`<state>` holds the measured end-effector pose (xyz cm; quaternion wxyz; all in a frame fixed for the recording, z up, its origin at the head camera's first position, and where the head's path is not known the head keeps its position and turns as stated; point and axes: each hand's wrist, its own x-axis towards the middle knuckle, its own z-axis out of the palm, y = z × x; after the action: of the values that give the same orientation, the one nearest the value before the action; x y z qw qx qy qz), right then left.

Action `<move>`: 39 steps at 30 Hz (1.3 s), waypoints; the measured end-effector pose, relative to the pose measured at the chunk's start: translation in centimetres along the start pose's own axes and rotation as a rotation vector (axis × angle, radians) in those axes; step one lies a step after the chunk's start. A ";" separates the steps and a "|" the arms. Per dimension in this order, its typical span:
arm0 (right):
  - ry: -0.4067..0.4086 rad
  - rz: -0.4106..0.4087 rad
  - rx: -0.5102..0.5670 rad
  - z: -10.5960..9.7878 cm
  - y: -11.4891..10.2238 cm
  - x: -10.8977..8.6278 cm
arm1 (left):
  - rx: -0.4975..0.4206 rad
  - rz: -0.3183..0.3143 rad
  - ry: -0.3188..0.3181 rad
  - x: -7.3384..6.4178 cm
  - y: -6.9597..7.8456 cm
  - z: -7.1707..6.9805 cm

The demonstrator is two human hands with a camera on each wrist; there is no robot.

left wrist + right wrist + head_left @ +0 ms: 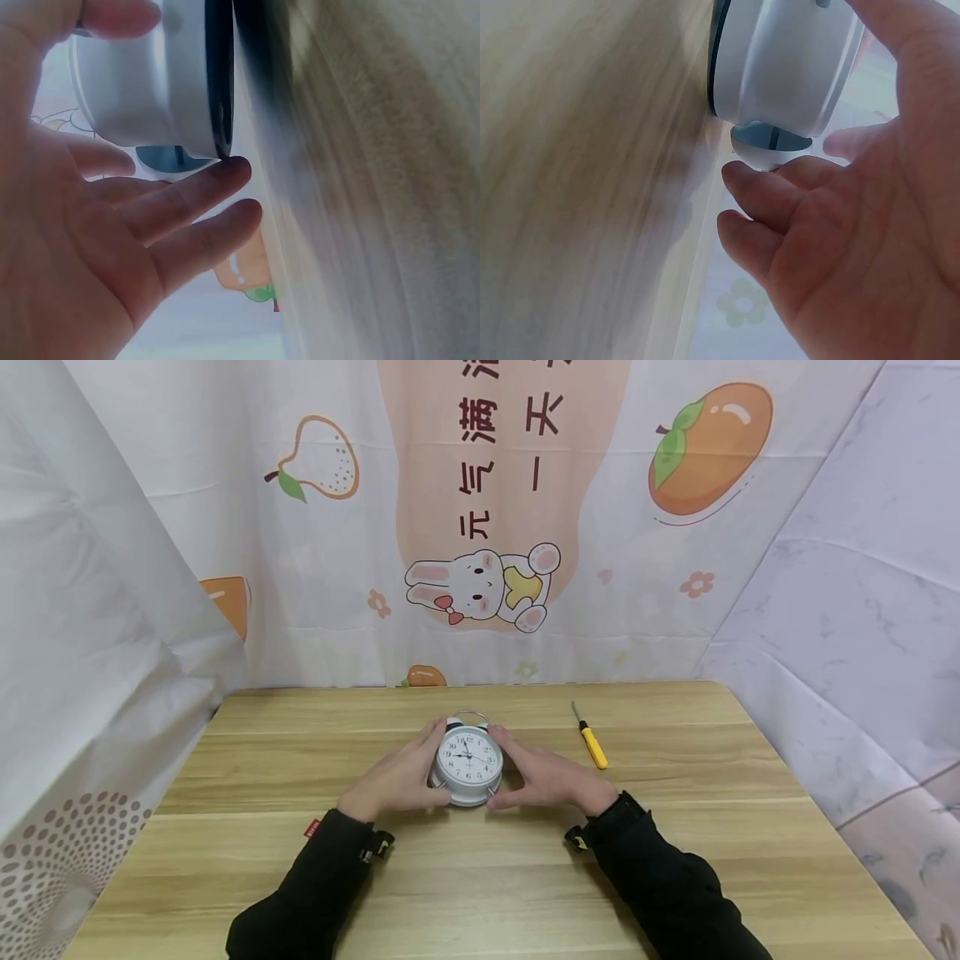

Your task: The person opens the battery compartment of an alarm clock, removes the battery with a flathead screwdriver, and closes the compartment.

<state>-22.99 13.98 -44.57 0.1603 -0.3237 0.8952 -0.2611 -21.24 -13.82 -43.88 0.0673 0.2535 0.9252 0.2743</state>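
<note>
A white twin-bell alarm clock (469, 755) lies face up at the middle of the wooden table, with its ring handle pointing to the back. From the left side my left hand (402, 774) holds it, thumb by a short leg and fingers up by a bell. My right hand (546, 777) holds the opposite side in the same way. In the left wrist view, the clock's silvery casing (142, 82) has its dark back close to the tabletop. A bell (769, 146) shows beside the fingers in the right wrist view.
A screwdriver (591, 742) with a yellow and black handle lies right of the clock, tip toward the back. The wooden table (465, 893) ends at a printed curtain (330, 577) behind. White cloth hangs along both sides.
</note>
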 end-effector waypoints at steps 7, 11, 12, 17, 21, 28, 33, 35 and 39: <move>-0.011 0.007 0.011 0.0 0.1 0.0 | 0.012 0.012 0.014 0.1 0.1 -0.1; -0.016 0.005 0.036 0.0 0.1 0.0 | 0.013 0.027 0.021 0.1 0.2 -0.1; -0.019 0.008 0.041 0.0 0.1 0.0 | 0.018 0.031 0.023 0.1 0.2 -0.1; -0.019 0.011 0.047 -0.1 -0.1 0.0 | 0.036 0.064 0.057 0.0 0.2 -0.3; -0.014 0.010 0.051 0.0 -0.1 0.0 | 0.055 0.099 0.095 0.0 0.3 -0.5; -0.015 0.007 0.047 0.2 -0.1 0.1 | 0.098 0.163 0.170 0.1 0.2 -0.4; -0.025 0.030 0.057 0.2 0.0 0.0 | 0.119 0.202 0.201 0.2 0.2 -0.3; -0.028 0.037 0.069 0.2 0.0 -0.1 | 0.125 0.219 0.213 0.3 0.2 -0.2; -0.043 0.048 0.083 0.2 0.1 -0.1 | 0.135 0.242 0.233 0.3 0.3 -0.2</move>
<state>-22.84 14.03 -44.79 0.1991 -0.3008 0.8873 -0.2873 -21.42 -13.61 -43.56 -0.0908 0.3334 0.9058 0.2453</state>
